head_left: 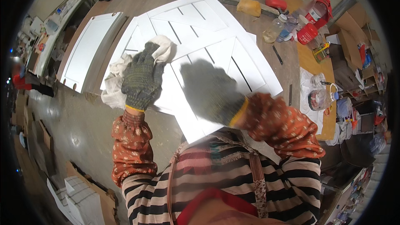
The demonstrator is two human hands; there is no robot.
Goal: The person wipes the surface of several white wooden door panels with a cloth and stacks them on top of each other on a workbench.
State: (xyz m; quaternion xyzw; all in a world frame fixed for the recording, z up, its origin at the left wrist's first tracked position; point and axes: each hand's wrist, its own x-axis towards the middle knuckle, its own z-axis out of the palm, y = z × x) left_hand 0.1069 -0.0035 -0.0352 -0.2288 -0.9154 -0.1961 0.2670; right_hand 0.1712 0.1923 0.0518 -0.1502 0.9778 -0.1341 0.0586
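We saw a brown table (287, 73) bearing a large white panel (216, 37) with grooved slats. On the panel lay our right hand (210, 91) (gloved, blurred), fingers together and flat on the paint. Our left hand (141, 77), also gloved, had its fingers clamped on a white rag (116, 83) at the panel's left edge.
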